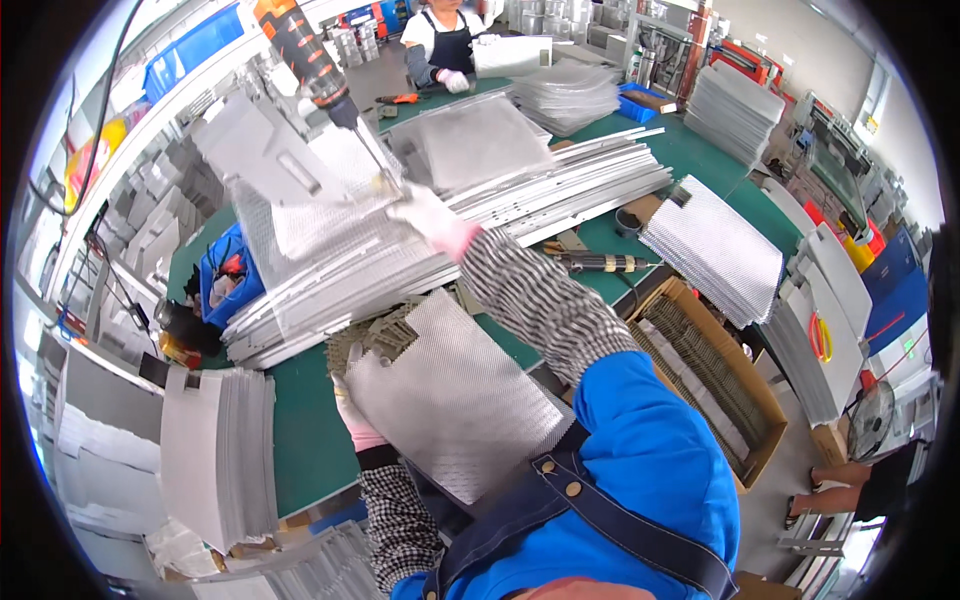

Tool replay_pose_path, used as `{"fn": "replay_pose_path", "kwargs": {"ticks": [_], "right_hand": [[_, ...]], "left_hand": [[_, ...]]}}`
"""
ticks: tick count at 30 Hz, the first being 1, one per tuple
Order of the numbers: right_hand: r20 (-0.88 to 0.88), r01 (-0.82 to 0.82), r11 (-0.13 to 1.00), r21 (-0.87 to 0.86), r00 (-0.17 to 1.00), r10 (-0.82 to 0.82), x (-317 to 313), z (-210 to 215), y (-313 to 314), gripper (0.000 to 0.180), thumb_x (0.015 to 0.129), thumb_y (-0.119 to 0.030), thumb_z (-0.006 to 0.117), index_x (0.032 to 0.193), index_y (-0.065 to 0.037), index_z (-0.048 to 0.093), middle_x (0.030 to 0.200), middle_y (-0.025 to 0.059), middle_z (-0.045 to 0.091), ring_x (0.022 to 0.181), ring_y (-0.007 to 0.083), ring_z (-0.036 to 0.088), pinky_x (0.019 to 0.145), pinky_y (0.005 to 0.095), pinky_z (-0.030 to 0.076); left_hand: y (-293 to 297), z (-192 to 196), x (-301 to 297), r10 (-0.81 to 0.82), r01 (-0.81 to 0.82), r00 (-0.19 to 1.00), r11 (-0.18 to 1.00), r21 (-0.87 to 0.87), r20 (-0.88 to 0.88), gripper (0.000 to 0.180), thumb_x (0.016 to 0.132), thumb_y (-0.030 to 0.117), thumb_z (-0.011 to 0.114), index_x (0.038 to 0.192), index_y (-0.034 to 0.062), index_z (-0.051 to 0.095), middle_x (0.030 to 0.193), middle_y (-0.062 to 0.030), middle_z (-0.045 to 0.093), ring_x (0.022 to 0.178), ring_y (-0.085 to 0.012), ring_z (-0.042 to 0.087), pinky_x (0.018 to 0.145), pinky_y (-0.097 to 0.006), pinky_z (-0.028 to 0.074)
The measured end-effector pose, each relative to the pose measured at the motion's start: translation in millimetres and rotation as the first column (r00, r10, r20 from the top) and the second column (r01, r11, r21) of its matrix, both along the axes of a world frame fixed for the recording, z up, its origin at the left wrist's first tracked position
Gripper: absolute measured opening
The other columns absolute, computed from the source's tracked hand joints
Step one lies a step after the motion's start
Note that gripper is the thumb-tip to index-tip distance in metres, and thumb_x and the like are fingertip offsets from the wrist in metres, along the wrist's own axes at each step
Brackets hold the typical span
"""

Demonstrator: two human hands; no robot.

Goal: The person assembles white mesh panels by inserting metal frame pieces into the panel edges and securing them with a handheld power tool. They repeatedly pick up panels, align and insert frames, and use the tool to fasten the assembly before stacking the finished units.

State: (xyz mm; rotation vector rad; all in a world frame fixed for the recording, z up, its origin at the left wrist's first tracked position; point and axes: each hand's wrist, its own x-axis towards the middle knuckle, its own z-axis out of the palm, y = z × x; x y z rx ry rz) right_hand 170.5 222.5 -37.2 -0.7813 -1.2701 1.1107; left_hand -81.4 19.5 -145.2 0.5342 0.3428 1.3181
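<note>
So the main thing here is a silvery mesh sheet (460, 395), tilted right in front of the person, near end by the apron and far end over the green worktop (305, 420). Everything below is placed off that sheet.

The left hand (360, 425), gloved, is at the sheet's left edge. Its fingers are partly tucked out of sight, so I can't tell if it's really pinching. The right hand (430, 215), also gloved, is stretched out well past the sheet's far end, just by the bit of an orange-and-black power driver (305, 55) pointing nose down. Can't tell how its fingers are set either, too blurry.

Right at the sheet's far left corner there's a heap of small drab metal clips (370, 340). Just beyond that, a bundle of pale metal strips (330, 290), with a blue bin (238, 300) off its left end. Left of the sheet stands a stack of panels (205, 450). To its right, a cardboard box (740, 365) with packed rows of small parts, and a second driver (605, 262) lying beyond the sheet's far right. Way past it all, a co-worker (448, 40) in a dark apron.
</note>
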Motion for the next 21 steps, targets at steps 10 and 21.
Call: {"fn": "replay_pose_path", "kwargs": {"ticks": [10,21], "right_hand": [[0.141,-0.152,0.845,-0.513,0.956,0.258,58,-51,-279,0.045,0.090,-0.006,0.061,0.133,0.003,0.053,0.123,0.0122,0.064,0.110,0.0176,0.060,0.097,0.0307,0.048],[0.183,-0.087,0.830,-0.551,0.958,0.221,73,-77,-292,0.050,0.089,-0.005,0.058,0.137,0.005,0.047,0.109,0.0094,0.065,0.091,0.0114,0.060,0.085,0.0257,0.048]], "left_hand": [[-3,-38,-15,0.075,-0.023,0.979,0.964,-0.266,0.188,0.064,0.099,0.054,0.045,0.138,0.0029,0.049,0.125,-0.0163,0.060,0.100,-0.0249,0.065,0.080,-0.037,0.060],[-1,0,-1,-0.052,0.084,0.958,0.991,-0.101,0.282,0.108,0.083,0.081,0.047,0.153,0.0024,0.027,0.131,-0.0230,0.055,0.114,-0.0338,0.059,0.097,-0.051,0.052]]}}
